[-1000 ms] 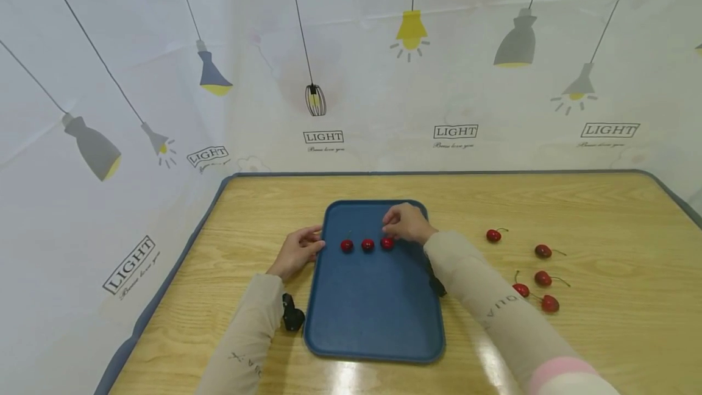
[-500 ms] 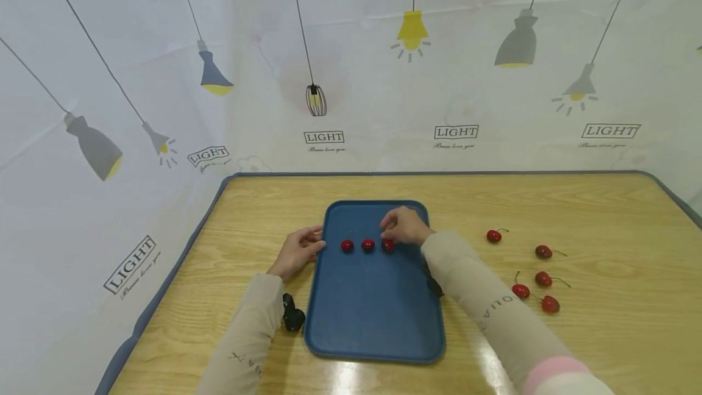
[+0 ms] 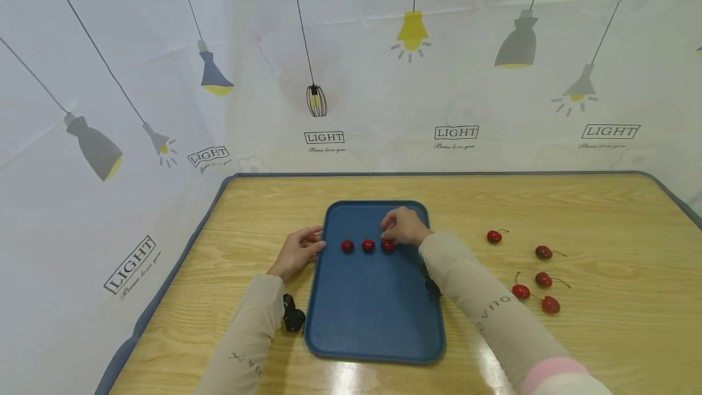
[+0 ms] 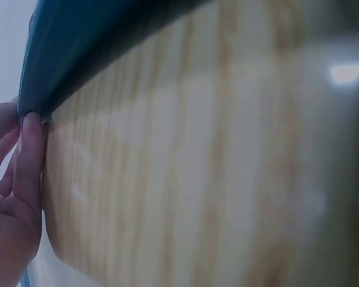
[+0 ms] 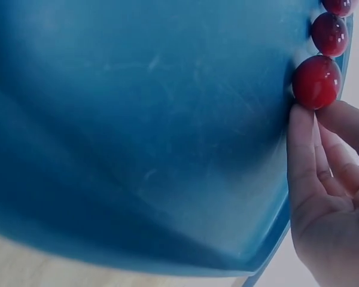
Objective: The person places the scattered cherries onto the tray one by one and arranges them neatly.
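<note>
A blue tray (image 3: 375,303) lies on the wooden table. Three red cherries sit in a row across its upper part: a left cherry (image 3: 347,246), a middle cherry (image 3: 368,245) and a right cherry (image 3: 387,246). My right hand (image 3: 406,226) reaches over the tray's right side and pinches the right cherry with thumb and fingertips. In the right wrist view those fingertips meet at the near end of this cherry (image 5: 316,82); its stem is hidden. My left hand (image 3: 298,251) rests against the tray's left rim, thumb and loosely bent fingers touching the edge.
Several stemmed cherries lie on the table to the right, among them a far cherry (image 3: 494,236) and a near cherry (image 3: 551,305). Black wrist devices (image 3: 293,314) show by both forearms. A white printed cloth (image 3: 384,78) stands behind the table's edge.
My right hand has shifted slightly nearer and lower at the right cherry, which has moved down a little into line with the other two. My left hand and the tray stay put.
</note>
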A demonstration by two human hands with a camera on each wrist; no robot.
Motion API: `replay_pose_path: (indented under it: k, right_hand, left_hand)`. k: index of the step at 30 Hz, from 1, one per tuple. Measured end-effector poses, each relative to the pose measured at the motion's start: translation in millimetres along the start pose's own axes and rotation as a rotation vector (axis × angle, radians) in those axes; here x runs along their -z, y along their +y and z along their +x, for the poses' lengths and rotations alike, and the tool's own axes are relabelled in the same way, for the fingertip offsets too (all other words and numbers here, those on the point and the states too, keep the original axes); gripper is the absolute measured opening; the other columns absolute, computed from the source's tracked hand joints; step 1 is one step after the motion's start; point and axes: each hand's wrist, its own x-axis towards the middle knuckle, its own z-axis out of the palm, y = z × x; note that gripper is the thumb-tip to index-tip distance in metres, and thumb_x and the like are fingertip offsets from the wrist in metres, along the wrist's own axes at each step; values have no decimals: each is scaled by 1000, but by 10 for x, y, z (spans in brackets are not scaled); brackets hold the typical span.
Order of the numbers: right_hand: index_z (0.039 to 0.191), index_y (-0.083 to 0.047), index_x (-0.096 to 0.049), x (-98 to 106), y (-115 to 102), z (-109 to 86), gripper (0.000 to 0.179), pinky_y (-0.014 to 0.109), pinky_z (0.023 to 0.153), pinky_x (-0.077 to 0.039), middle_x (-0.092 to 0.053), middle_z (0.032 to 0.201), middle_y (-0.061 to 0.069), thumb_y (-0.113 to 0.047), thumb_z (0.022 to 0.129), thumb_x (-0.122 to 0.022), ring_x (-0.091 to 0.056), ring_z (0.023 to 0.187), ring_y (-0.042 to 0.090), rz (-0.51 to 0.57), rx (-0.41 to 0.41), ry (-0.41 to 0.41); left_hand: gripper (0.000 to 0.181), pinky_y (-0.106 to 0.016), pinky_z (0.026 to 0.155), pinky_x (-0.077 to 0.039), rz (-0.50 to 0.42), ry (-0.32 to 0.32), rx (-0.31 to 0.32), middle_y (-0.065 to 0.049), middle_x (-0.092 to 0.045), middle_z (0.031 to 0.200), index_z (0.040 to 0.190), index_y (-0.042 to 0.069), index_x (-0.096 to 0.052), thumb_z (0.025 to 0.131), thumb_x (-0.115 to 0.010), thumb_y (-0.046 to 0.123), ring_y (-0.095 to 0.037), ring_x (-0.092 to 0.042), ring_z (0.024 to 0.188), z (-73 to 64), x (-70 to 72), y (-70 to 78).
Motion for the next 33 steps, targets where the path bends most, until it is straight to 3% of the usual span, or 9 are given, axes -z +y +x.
replay_pose_path:
  k: [14, 33]
  right_hand:
    - [97, 4, -61, 12, -33, -21, 22, 26, 62, -51, -59, 86, 12, 0, 76, -67, -59, 72, 18, -4, -52, -1]
    - [96, 3, -61, 6, -38, -6, 22, 26, 61, -51, -59, 84, 12, -1, 75, -67, -59, 70, 17, -1, -55, -14]
  left_hand:
    - [43, -35, 68, -51, -6, -4, 8, -23, -50, 105, 127, -6, -43, 87, -54, 0, -26, -55, 84, 11, -3, 1]
    - [43, -36, 70, -51, -4, -22, -9, -25, -49, 107, 128, -7, -41, 87, -53, 1, -35, -53, 91, 0, 9, 1]
